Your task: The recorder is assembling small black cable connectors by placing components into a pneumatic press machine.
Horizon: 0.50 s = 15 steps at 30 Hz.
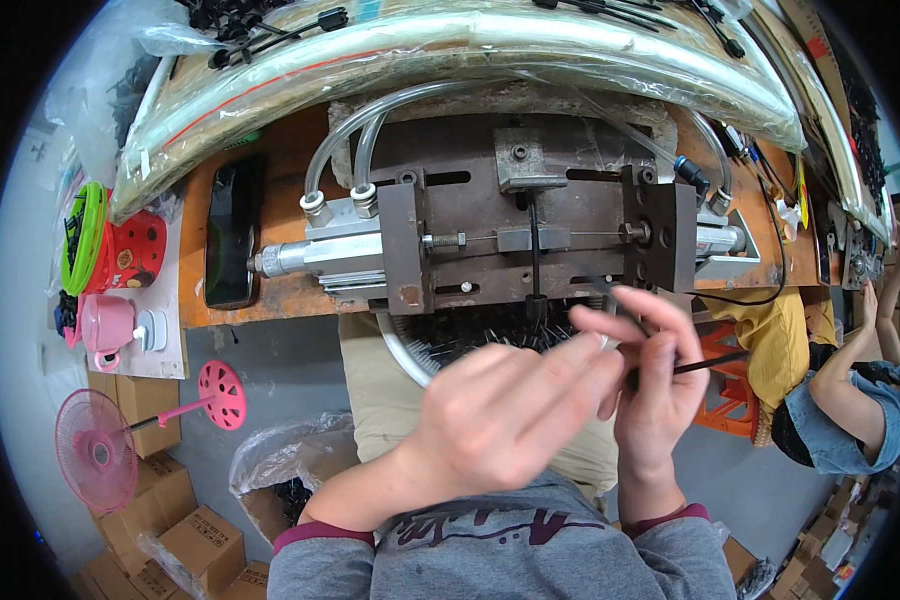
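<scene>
We grasp a thin, straight black rod [712,362] in the fingers of our right hand [662,390], near the worktop [288,215]'s front edge. Our left hand [500,405] bunches its fingers alongside; whether they grip anything, we cannot tell.

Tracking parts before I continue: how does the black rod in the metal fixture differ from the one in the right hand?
The fixture rod sits in the metal fixture; the hand rod is in the right hand.
The fixture rod runs front to back; the hand rod points sideways to the right.
The fixture rod shows its thicker near end; the hand rod is partly hidden by fingers.
Both are thin and black.
</scene>
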Each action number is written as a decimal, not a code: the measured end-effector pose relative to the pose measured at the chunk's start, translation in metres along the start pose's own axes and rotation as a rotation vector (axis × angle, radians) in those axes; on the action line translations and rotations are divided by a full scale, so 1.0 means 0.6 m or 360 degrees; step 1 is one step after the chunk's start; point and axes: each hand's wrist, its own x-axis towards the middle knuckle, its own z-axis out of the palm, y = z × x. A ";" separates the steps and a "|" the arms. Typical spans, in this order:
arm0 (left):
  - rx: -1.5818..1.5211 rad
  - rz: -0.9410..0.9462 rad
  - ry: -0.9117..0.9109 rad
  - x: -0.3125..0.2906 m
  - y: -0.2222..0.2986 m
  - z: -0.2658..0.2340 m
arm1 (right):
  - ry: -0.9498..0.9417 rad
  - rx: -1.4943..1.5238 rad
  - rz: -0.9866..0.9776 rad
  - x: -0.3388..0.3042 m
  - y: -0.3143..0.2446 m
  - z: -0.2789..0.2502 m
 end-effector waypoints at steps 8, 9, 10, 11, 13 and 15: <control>-0.0259 -0.0032 0.0050 -0.002 -0.005 0.005 | -0.0458 -0.0142 0.0244 -0.011 -0.013 0.003; -0.0263 -0.0026 0.0065 -0.004 -0.010 0.005 | -0.0496 -0.0136 0.0287 -0.012 -0.013 0.000; -0.0267 -0.0020 0.0081 -0.006 -0.013 0.003 | -0.0407 -0.0115 0.0273 -0.012 -0.013 0.006; -0.0192 -0.0043 0.0081 -0.006 -0.015 0.000 | -0.0314 -0.0093 0.0261 -0.012 -0.012 0.015; -0.0041 -0.0089 0.0082 -0.003 -0.016 -0.010 | -0.0177 -0.0132 0.0187 -0.008 -0.010 0.015; 0.0061 -0.0155 0.0019 -0.004 -0.023 -0.015 | -0.0096 -0.0246 0.0060 0.002 -0.005 0.003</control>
